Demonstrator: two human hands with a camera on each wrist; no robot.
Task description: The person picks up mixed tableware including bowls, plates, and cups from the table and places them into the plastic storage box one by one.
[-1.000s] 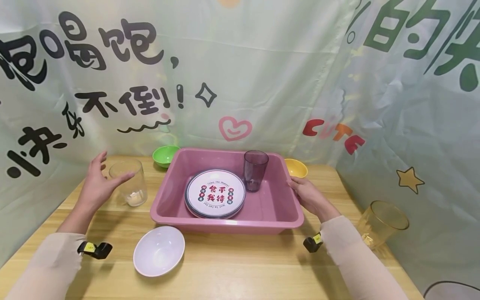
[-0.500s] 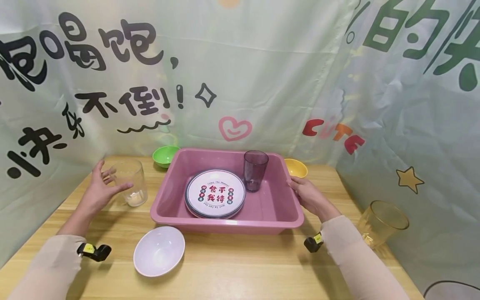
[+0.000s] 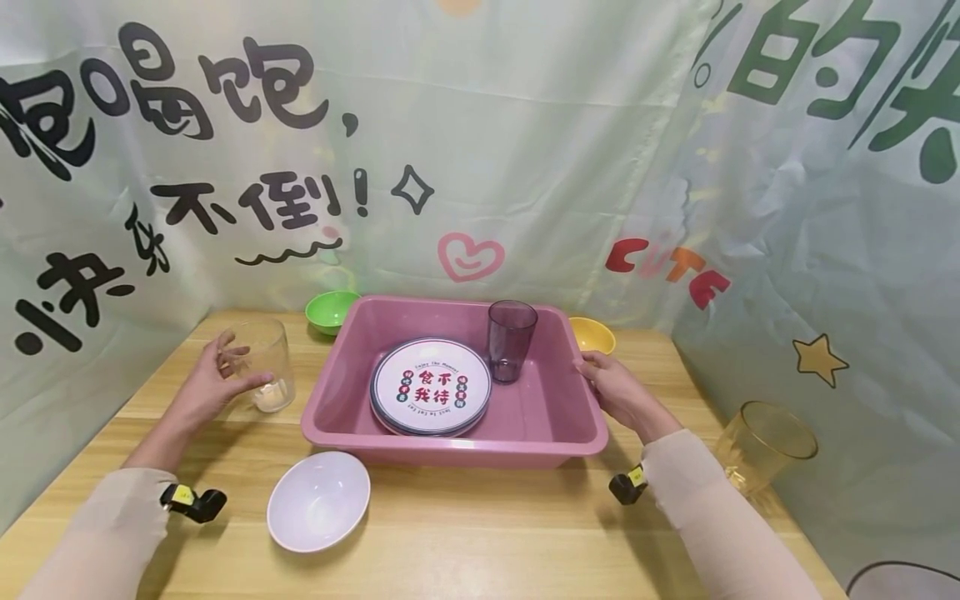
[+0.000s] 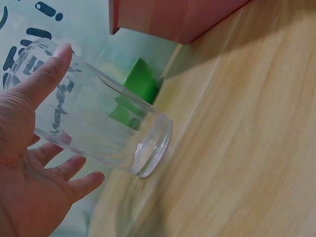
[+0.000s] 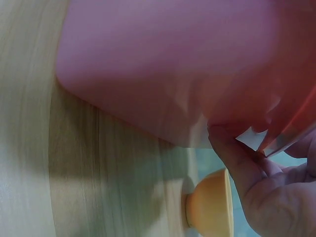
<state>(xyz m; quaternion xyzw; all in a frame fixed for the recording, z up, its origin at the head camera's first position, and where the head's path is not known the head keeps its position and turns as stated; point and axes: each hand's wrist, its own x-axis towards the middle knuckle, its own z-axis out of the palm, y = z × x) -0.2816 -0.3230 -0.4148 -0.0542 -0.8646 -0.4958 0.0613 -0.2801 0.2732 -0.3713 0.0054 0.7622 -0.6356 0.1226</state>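
Observation:
A clear drinking glass (image 3: 272, 367) stands upright on the left of the table. My left hand (image 3: 211, 382) is around its near left side, thumb in front and fingers spread behind. In the left wrist view the thumb (image 4: 49, 74) lies across the glass, while the lower fingers stand off it; firm contact cannot be told. My right hand (image 3: 619, 392) grips the right rim of a pink plastic basin (image 3: 551, 425), fingers (image 5: 237, 158) under the rim against the outer wall. Inside the basin are a stack of printed plates (image 3: 431, 387) and a dark tumbler (image 3: 512, 342).
A white bowl (image 3: 318, 502) sits in front of the basin's left corner. Behind it are a green bowl (image 3: 332, 312) at left and a yellow bowl (image 3: 592, 336) at right. An amber glass (image 3: 767, 450) stands by the table's right edge. Printed curtains (image 3: 525, 150) enclose the table.
My left hand has come in closer around the clear glass, its fingers lowering and its thumb settling in front. The glass, basin and right hand stay in place.

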